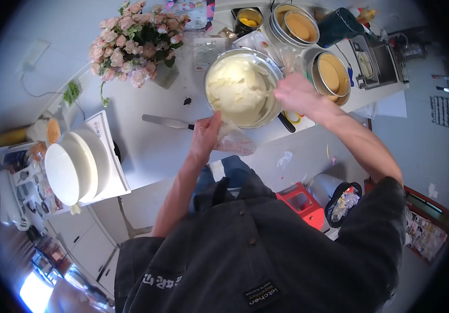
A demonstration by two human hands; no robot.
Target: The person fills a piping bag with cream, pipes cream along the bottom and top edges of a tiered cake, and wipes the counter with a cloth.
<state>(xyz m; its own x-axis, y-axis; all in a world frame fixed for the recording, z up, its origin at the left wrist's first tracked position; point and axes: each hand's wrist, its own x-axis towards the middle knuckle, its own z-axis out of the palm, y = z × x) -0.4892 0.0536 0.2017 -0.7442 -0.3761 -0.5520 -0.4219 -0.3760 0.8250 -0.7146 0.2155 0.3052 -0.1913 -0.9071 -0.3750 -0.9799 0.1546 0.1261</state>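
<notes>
A large metal bowl (208, 99) of pale whipped cream (237, 86) stands on the table before me. My left hand (206, 134) is closed at the bowl's near left rim. It grips a clear plastic bag (235, 142) that hangs over the table edge. A palette knife (164, 121) lies to the left, the end of its black handle hidden by that hand. My right hand (298, 93) is a fist over the bowl's right rim. A pale tool seems to run from it toward the cream, but its kind is unclear. Near the bowl's lower right lies a black handle (286, 122).
Pink roses (130, 44) stand in a vase at the back left. Cake tins (332, 75) with sponge layers sit at the right and back. White round containers (62, 172) rest at the left. A red stool (302, 206) and a bin (343, 203) are on the floor.
</notes>
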